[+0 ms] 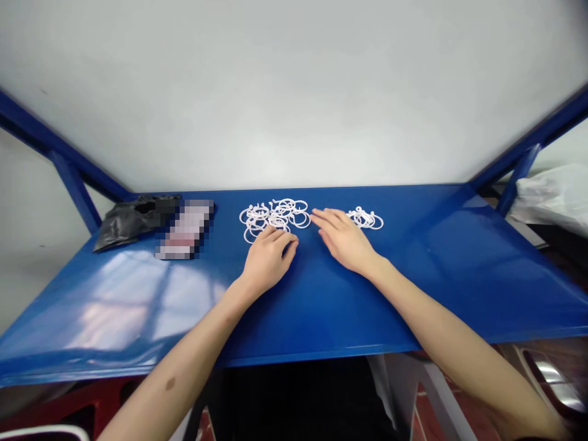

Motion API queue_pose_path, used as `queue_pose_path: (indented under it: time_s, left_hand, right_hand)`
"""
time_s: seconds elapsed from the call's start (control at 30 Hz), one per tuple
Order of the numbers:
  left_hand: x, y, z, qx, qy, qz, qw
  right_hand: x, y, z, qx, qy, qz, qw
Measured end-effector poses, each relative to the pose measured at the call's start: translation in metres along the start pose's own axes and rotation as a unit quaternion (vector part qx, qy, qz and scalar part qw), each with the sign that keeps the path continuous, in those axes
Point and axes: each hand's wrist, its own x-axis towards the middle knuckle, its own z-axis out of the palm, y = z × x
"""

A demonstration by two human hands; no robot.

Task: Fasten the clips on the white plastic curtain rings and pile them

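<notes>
A loose pile of white plastic curtain rings (pixel 299 218) with small eyelets lies toward the back of the blue table. My left hand (pixel 269 257) is at the front edge of this pile, its fingers bent and thumb close to the index finger. What these fingers hold, if anything, is hidden. My right hand (pixel 345 242) hovers or rests just right of the pile, fingers stretched out to the left and nothing seen in them. Beyond its knuckles sits a smaller group of the same white rings (pixel 375 222), partly covered by the hand.
On the left are a black plastic bag (pixel 122 225) and a pixelated flat object (pixel 184 229). Blue frame bars (pixel 76 190) and a pale wall (pixel 294 110) bound the blue table (pixel 321 318). A white plastic bag (pixel 555 196) is beyond the right side.
</notes>
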Motion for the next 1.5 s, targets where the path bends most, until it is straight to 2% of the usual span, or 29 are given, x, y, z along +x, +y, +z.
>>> queue_pose_path:
  time_s: [0.07, 0.17, 0.3, 0.47, 0.67, 0.83, 1.0, 1.07, 1.13, 1.2, 1.3, 1.5]
  left_hand:
    - [0.0, 0.002, 0.001, 0.008, -0.01, 0.007, 1.0]
    - [0.0, 0.003, 0.001, 0.009, -0.023, 0.014, 1.0]
    - [-0.001, 0.006, -0.001, -0.009, -0.029, -0.014, 0.999]
    - [0.0, 0.007, -0.006, -0.115, -0.032, -0.113, 0.986]
    - [0.002, 0.008, -0.01, -0.294, -0.05, -0.204, 0.933]
    - [0.003, 0.009, -0.01, -0.404, -0.048, -0.226, 0.885]
    - [0.002, 0.009, -0.008, -0.474, -0.064, -0.259, 0.839]
    - [0.003, 0.01, -0.009, -0.506, -0.051, -0.269, 0.818]
    - [0.004, 0.012, -0.011, -0.521, -0.041, -0.27, 0.808]
    - [0.004, 0.014, -0.013, -0.51, -0.038, -0.261, 0.818]
    - [0.003, 0.016, -0.015, -0.456, -0.021, -0.238, 0.857]
    - [-0.006, 0.018, -0.011, -0.363, 0.025, -0.197, 0.91]
  right_hand:
    - [0.0, -0.006, 0.007, 0.006, -0.053, -0.027, 0.998]
    - [-0.001, -0.008, 0.01, -0.002, -0.08, -0.019, 0.997]
    - [-0.003, -0.01, 0.007, 0.008, -0.082, 0.007, 0.997]
    - [-0.006, -0.024, 0.002, 0.043, -0.034, -0.042, 0.998]
    - [-0.01, -0.043, -0.007, 0.074, 0.012, -0.068, 0.995]
    - [-0.01, -0.042, -0.005, 0.154, 0.078, 0.039, 0.984]
    - [-0.012, -0.038, 0.001, 0.293, 0.0, 0.116, 0.949]
    - [-0.013, -0.038, 0.002, 0.333, -0.003, 0.132, 0.933]
    - [-0.013, -0.039, 0.002, 0.342, 0.024, 0.138, 0.929]
    - [-0.013, -0.04, 0.001, 0.325, 0.056, 0.127, 0.935]
    - [-0.012, -0.041, -0.002, 0.294, 0.087, 0.08, 0.948]
    - [-0.015, -0.047, -0.006, 0.285, 0.098, 0.033, 0.953]
